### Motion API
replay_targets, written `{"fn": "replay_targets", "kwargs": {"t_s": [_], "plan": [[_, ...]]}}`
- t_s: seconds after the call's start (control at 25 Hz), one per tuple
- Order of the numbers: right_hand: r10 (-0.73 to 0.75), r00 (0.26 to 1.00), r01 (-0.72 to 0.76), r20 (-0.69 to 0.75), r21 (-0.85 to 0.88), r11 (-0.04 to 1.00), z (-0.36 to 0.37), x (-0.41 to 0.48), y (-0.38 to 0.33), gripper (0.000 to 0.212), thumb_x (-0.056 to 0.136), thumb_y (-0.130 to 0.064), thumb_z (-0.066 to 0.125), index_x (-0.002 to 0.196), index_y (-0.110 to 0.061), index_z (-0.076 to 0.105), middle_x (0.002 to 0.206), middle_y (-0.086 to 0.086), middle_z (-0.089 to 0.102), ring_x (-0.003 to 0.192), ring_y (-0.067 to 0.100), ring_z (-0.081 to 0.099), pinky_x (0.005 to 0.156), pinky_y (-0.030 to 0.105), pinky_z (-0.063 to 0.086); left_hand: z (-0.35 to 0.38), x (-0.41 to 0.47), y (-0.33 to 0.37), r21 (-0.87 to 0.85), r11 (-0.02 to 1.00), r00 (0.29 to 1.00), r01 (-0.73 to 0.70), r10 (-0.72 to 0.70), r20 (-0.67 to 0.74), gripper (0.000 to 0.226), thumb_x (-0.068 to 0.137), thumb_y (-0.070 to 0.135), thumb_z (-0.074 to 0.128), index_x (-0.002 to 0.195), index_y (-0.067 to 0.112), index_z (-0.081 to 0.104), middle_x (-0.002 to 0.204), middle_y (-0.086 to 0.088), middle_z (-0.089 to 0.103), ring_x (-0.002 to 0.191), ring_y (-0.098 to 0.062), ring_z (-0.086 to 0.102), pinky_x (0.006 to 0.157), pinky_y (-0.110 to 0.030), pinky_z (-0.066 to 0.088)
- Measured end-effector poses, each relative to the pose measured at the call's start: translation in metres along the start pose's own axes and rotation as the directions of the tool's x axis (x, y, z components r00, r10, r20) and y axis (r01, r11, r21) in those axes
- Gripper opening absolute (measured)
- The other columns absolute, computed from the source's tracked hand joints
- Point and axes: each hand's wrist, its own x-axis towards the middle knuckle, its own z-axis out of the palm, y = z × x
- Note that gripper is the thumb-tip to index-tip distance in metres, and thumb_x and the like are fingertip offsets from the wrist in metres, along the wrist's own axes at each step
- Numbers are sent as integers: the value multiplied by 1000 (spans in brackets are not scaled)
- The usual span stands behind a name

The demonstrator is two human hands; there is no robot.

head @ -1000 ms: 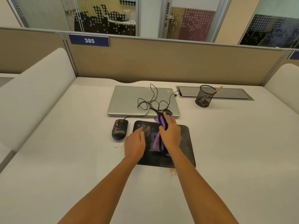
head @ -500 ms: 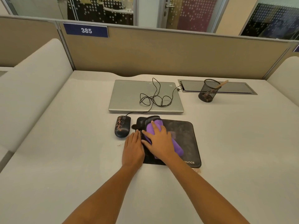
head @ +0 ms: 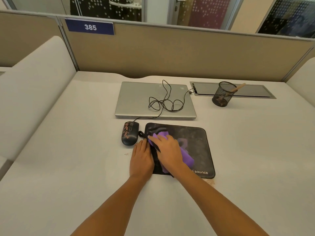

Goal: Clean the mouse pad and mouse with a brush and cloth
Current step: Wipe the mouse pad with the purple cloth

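A person's two bare hands work at a grey office desk (head: 68, 167), centre of the frame. The right hand (head: 167, 150) lies flat on a purple cloth (head: 186, 158), fingers straight and slightly spread, pointing toward the upper left and pressing the cloth onto the left half of a black mouse pad (head: 194, 142). The cloth trails out from under the palm toward the lower right, and a dark strip of it shows between the two hands. The left hand (head: 141, 159) rests palm down at the pad's left edge, fingers straight and pressed together, just beside the right hand.

The mouse (head: 129, 133) – black with reddish markings – sits on the desk just left of the pad's upper left corner, untouched by either hand. Its cable (head: 163, 103) loops across the lid of a closed silver laptop (head: 136, 99) directly above the pad. A few crumbs (head: 127, 154) lie on the desk left of the left hand.

At centre right, a black mesh cup (head: 223, 94) stands in front of a dark desk hatch (head: 252, 91); a wooden handle (head: 239, 86) leans out of it – possibly the brush, though its head is lost behind the mesh. At upper left, a blue plate (head: 90, 27) on the tan partition (head: 170, 53) reads 385.
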Motion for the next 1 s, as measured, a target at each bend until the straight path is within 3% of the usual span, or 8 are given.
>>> {"fn": "replay_targets", "kwargs": {"t_s": [0.12, 0.28, 0.4, 0.56, 0.8, 1.0], "plan": [[-8, 1000, 9, 30, -34, 999, 4, -11, 2, 48, 92, -19, 53, 138, -31, 41, 137, 4, 49, 123, 31, 43, 99, 43, 39, 0, 0, -1, -20, 1000, 1000, 9, -9, -15, 48, 99, 22, 31, 146, 13, 24, 151, -8, 31, 141, -22, 23, 116, -28, 3], [112, 993, -101, 42, -210, 972, -6, 36, -4, 44, 91, -19, 57, 133, -23, 43, 136, 8, 43, 125, 33, 38, 100, 45, 38, 4, 2, -2, 43, 998, 999, 36, -37, 24, 51, 100, 27, 22, 148, 13, 12, 156, -4, 17, 144, -18, 11, 114, -25, -6], [137, 990, -127, 46, -175, 976, -10, 50, -8, 39, 92, -13, 53, 130, -21, 48, 133, 8, 47, 121, 31, 41, 97, 41, 40, 3, 2, -1, 63, 997, 998, 48, -51, 47, 52, 100, 29, 20, 148, 13, 10, 157, -3, 14, 145, -17, 9, 114, -26, -6], [36, 996, -30, 80, -82, 996, -5, 15, -4, 48, 90, -11, 55, 135, -26, 45, 136, 6, 47, 126, 33, 38, 102, 43, 36, 1, 0, 0, 69, 997, 999, 29, -31, 26, 50, 100, 26, 22, 148, 13, 14, 156, -3, 16, 144, -17, 11, 116, -27, -3], [9, 995, 13, 100, -221, 975, -1, 14, -5, 53, 90, -20, 58, 139, -23, 37, 140, 9, 41, 130, 35, 35, 104, 46, 36, 3, 1, -2, 54, 998, 999, 35, -36, 24, 50, 100, 25, 23, 148, 13, 14, 156, -4, 17, 144, -17, 12, 114, -25, -5], [80, 994, -62, 69, -240, 969, -10, 59, -17, 38, 94, -15, 50, 132, -19, 46, 136, 8, 45, 125, 30, 40, 100, 40, 39, 2, 1, 0, 114, 993, 1000, 22, -24, 13, 50, 99, 23, 23, 147, 11, 17, 155, -5, 19, 143, -19, 15, 113, -25, -6]]}}
